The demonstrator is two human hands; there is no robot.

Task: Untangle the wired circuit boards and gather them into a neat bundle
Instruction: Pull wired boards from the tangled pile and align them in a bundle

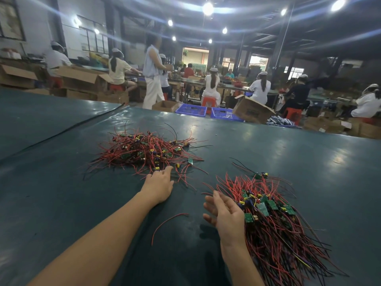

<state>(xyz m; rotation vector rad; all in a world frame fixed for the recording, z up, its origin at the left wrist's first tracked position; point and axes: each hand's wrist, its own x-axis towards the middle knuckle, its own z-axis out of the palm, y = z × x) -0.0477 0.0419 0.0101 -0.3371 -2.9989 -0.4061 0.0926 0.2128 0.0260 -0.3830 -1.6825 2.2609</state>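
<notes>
A tangled heap of small green circuit boards with red and black wires (147,152) lies in the middle of the dark green table (288,153). My left hand (159,183) reaches to the heap's near edge, its fingertips touching wires there; whether it pinches one I cannot tell. A gathered bundle of boards and wires (274,221) lies at the near right, boards together, wires fanning out. My right hand (223,215) hovers just left of the bundle, fingers relaxed and spread, holding nothing.
A single loose red wire (165,222) lies between my forearms. A dark seam or cable (61,131) crosses the table at the left. Beyond the far edge stand blue crates (191,110), cardboard boxes (251,110) and seated workers.
</notes>
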